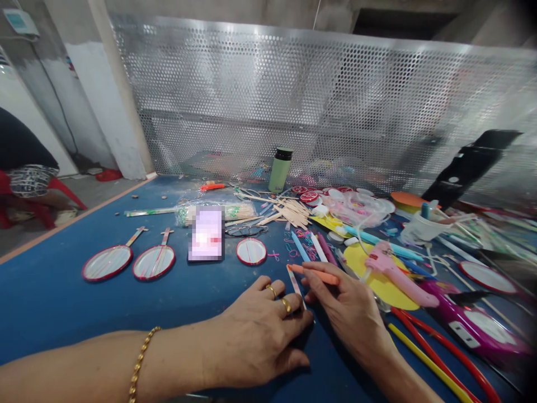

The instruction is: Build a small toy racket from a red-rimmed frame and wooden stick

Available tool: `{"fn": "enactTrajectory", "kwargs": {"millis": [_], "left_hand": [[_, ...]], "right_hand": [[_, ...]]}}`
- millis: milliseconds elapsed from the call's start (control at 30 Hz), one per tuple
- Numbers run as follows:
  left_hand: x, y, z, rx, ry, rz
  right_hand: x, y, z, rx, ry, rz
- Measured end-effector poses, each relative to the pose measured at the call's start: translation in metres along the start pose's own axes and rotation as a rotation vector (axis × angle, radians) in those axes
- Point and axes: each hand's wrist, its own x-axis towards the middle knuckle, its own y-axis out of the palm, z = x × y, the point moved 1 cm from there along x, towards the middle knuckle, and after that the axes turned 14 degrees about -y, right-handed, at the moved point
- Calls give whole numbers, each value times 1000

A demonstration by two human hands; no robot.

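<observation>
My left hand [258, 330], with rings and a gold bracelet at the wrist, holds a narrow craft stick [295, 282] down on the blue table. The stick has coloured patches, and its near end is partly hidden under my fingers. Pinched in my right hand [352, 308] is an orange marker [321, 273], its tip at the far end of the stick. Beyond my hands, blue, white and purple markers [318, 247] lie side by side. A small round disc [251, 252] with a red rim and a pink cross-shaped piece [273, 255] are just past my left hand.
Two red-rimmed round fans [108, 263] with stick handles lie left of a phone [206, 235]. Loose wooden sticks [291, 212] and a green bottle [280, 170] stand farther back. At right are a pink glue gun [398, 274], white cup [423, 226] and purple device [478, 322].
</observation>
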Motion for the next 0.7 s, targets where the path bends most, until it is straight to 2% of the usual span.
{"fn": "enactTrajectory", "kwargs": {"millis": [300,700], "left_hand": [[0,0,0,-12,1,1],[0,-1,1,9,8,-1]], "right_hand": [[-1,-1,-2,-3,43,8],[-3,-3,-2,-23,-23,6]]}}
